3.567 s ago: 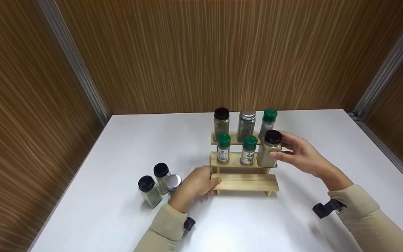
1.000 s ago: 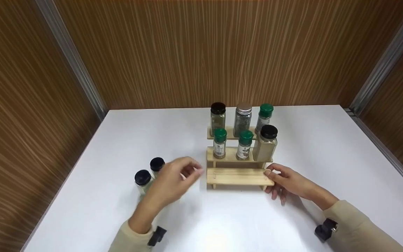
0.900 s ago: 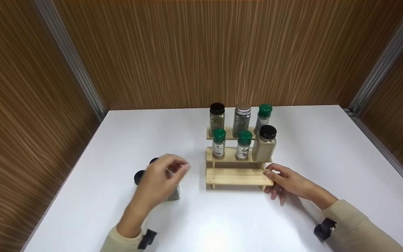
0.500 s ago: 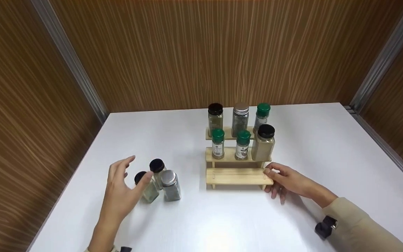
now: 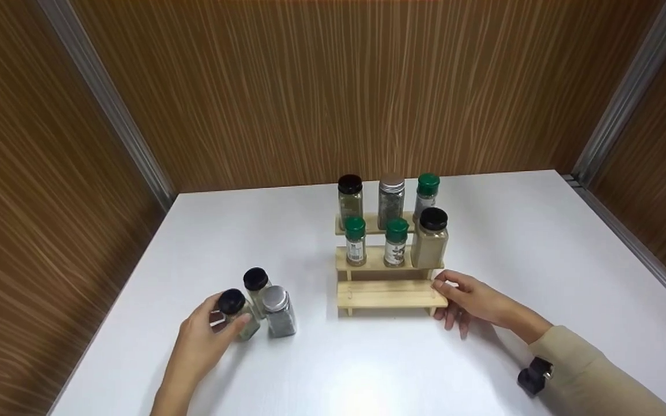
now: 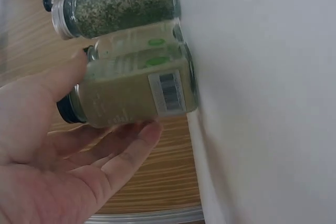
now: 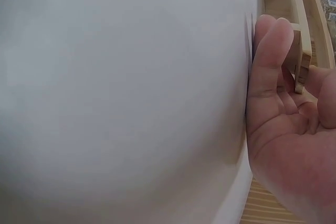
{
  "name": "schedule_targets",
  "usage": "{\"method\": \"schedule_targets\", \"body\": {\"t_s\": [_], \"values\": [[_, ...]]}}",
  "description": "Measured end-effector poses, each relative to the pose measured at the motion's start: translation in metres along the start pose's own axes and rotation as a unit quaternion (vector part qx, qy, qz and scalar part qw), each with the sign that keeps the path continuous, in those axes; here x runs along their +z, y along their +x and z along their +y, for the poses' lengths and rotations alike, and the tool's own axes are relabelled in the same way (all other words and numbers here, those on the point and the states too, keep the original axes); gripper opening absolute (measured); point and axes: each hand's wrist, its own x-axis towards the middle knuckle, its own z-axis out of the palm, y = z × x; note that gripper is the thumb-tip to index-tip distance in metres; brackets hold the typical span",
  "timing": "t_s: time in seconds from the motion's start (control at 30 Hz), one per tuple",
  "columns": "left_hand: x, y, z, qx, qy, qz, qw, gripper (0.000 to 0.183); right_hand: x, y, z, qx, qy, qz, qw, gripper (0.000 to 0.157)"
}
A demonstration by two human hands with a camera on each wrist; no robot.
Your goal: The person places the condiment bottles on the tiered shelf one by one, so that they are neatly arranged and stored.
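Note:
At the left of the head view, my left hand (image 5: 201, 341) has its thumb and fingers around a black-lidded spice jar (image 6: 134, 90) that stands on the table. Its contents are pale and a barcode label shows on its side. Right beside it are another black-lidded jar (image 5: 256, 283) and a silver-lidded jar (image 5: 281, 318) of green flakes. My right hand (image 5: 477, 300) holds the right end of the bottom shelf of a three-tier wooden spice rack (image 5: 391, 294), thumb on top and fingers below. That bottom shelf is bare.
On the rack's middle shelf stand two green-lidded jars (image 5: 355, 242) and a large black-lidded jar (image 5: 430, 240). The top shelf bears black-, silver- and green-lidded jars (image 5: 391, 202). Wood-grain panels (image 5: 310, 92) enclose the white table (image 5: 240, 225).
My left hand has left the rack's left end, swung left and closed around the black-lidded jar. My right hand, earlier at the large jar on the middle shelf, has moved down to the bottom shelf.

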Motion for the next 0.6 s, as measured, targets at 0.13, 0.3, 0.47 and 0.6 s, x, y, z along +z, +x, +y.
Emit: {"method": "schedule_targets", "body": {"t_s": [0.13,0.3,0.47,0.6], "values": [[0.003,0.000,0.001,-0.002,0.014,-0.001,0.9999,0.052,0.000,-0.001,0.001,-0.001,0.001,0.002,1.000,0.038],[0.000,0.000,0.003,0.005,0.024,0.006,0.9997,0.047,0.000,0.000,0.001,-0.002,0.000,0.003,1.000,0.038],[-0.010,-0.001,0.011,0.022,0.032,0.023,0.9990,0.047,0.000,0.000,0.002,-0.004,-0.004,0.005,1.000,0.037],[-0.024,0.003,0.027,0.052,0.051,0.033,0.9968,0.048,0.000,-0.001,0.002,-0.006,-0.006,0.005,1.000,0.038]]}}
